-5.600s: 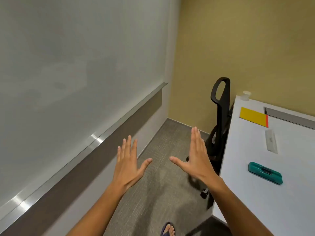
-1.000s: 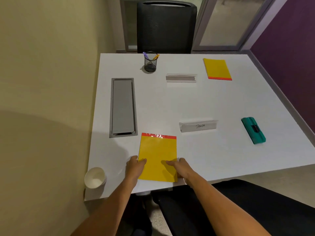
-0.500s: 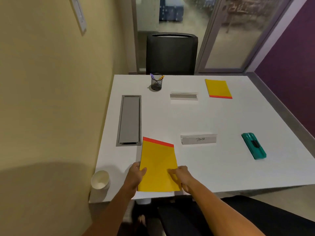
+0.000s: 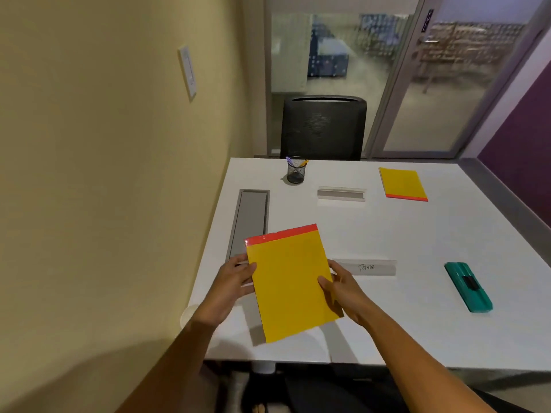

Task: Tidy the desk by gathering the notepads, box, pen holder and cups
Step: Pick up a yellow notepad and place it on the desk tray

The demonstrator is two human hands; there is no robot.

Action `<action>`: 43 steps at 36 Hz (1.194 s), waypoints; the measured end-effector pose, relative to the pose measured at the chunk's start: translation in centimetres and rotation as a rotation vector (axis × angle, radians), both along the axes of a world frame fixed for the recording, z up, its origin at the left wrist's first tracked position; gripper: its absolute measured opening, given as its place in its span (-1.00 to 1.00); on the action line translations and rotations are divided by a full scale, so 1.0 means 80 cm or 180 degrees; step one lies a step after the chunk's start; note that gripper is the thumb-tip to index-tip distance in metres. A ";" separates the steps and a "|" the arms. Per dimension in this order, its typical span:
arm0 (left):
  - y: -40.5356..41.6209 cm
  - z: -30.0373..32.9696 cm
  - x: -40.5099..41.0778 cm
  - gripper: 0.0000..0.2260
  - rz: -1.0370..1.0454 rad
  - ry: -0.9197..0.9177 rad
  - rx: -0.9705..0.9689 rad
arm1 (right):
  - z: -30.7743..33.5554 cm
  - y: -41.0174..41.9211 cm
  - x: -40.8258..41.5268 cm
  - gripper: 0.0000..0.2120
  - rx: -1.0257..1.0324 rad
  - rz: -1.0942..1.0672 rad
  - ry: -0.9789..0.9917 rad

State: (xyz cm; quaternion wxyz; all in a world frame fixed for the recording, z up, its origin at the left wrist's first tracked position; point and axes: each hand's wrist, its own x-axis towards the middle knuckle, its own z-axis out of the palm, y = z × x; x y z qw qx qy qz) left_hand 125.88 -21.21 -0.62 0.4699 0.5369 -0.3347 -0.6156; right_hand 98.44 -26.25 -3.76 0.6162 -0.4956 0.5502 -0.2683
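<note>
The white desk (image 4: 387, 234) fills the centre and right of the frame, its near edge running along the lower part. A beige wall (image 4: 104, 174) takes up the left side and carries a white switch plate (image 4: 187, 73) in the upper left. Glass door panels (image 4: 417, 70) occupy the top right, with a black mesh chair (image 4: 323, 128) standing at the desk's far edge, upper centre. A grey cable tray cover (image 4: 252, 217) is set into the desk along its left side.

A yellow notepad with a red binding strip (image 4: 290, 283) is at lower centre, raised off the desk and tilted, its shadow falling on the surface below. The left hand (image 4: 234, 286) grips its left edge, thumb on top. The right hand (image 4: 343, 289) grips its right edge, thumb likewise on the face. Both hands are closed on the pad.

A second yellow notepad (image 4: 402, 184) lies flat at the upper right of the desk, well apart from the first. A teal box (image 4: 468, 287) lies at the right, near the near edge. A name card marked "PANDA" (image 4: 369, 267) stands just right of the right hand. A clear card holder (image 4: 341, 193) stands at upper centre. A black mesh pen holder (image 4: 295, 170) with pens stands near the far left corner. A white cup (image 4: 188, 315) shows partly at the desk's near left corner, behind the left forearm.
</note>
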 end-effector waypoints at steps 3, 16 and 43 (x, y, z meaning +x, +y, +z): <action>-0.009 0.024 0.018 -0.73 -0.0095 -0.0273 -0.0064 | 0.022 -0.004 -0.002 -0.61 -0.0357 0.0434 0.0234; -0.026 0.050 0.033 -0.74 -0.1925 -0.1812 0.0030 | 0.113 -0.039 0.050 -0.54 -0.2018 0.2498 0.2349; -0.067 -0.080 0.072 -0.79 0.0480 0.0465 0.0515 | -0.059 -0.024 0.144 -0.80 0.1337 -0.1173 -0.0677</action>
